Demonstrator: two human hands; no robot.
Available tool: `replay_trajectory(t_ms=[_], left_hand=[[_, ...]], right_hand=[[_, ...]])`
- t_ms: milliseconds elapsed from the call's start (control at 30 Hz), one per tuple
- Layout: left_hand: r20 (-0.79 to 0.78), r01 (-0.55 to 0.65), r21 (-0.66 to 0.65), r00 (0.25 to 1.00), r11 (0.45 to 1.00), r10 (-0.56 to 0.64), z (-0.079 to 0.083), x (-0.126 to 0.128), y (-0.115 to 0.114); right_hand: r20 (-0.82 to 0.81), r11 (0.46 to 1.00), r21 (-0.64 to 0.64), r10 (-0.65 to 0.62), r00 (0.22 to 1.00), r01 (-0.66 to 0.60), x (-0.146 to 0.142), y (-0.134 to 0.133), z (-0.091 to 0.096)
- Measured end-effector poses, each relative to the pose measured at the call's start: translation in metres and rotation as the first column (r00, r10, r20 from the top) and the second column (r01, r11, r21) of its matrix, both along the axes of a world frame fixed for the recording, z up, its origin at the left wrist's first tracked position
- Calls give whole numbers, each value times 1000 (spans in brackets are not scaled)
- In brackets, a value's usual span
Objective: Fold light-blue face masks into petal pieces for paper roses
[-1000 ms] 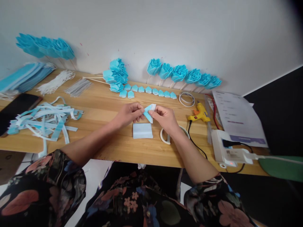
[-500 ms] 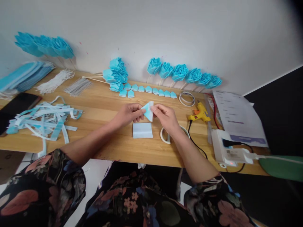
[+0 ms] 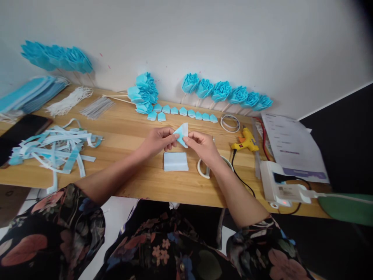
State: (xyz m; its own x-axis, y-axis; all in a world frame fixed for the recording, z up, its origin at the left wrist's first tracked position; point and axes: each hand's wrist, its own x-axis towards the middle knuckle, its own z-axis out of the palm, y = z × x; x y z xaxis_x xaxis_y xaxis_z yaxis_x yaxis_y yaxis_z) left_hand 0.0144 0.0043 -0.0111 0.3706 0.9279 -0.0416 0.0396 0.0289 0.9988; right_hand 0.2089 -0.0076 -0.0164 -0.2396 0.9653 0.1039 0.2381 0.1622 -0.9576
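Between my two hands is a small piece of light blue mask fabric [image 3: 182,134], folded to a triangle with a pale strip along its right edge. My left hand [image 3: 161,139] pinches its left point between thumb and fingers. At the lower right edge, my right hand [image 3: 202,144] grips it with thumb and forefinger. Just below lies a flat stack of pale blue fabric pieces [image 3: 176,161] on the wooden table [image 3: 140,179]. Beyond my hands, several small folded blue petals [image 3: 183,111] lie in a row, with two more in front at the left.
Blue fabric roses [image 3: 221,90] lean along the wall. A yellow glue gun [image 3: 246,140], tape rolls [image 3: 230,123] and a white power strip [image 3: 275,182] are at the right. Cut strips [image 3: 54,147], a phone [image 3: 25,130], wires [image 3: 97,108] and blue masks [image 3: 35,95] lie left.
My right hand's thumb and fingers have slid down the fabric's right edge to its lower corner. My left hand keeps its pinch.
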Motion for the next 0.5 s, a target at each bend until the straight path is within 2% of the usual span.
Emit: replay_trajectory(t_ms=[167, 267, 400, 500], left_hand=[[-16, 3, -10, 1000, 1000, -3, 0, 0, 0], [-22, 2, -16, 1000, 1000, -2, 0, 1, 0], [-44, -2, -20, 999, 1000, 2, -1, 1, -1], [-63, 0, -11, 998, 1000, -1, 0, 2, -1]], right_hand=[[18, 1000, 18, -10, 1000, 9, 0, 1, -4], [-50, 1000, -18, -16, 999, 15, 0, 2, -4], [-196, 994, -47, -101, 975, 94, 1, 3, 0], [-178, 996, -24, -85, 980, 82, 1, 3, 1]])
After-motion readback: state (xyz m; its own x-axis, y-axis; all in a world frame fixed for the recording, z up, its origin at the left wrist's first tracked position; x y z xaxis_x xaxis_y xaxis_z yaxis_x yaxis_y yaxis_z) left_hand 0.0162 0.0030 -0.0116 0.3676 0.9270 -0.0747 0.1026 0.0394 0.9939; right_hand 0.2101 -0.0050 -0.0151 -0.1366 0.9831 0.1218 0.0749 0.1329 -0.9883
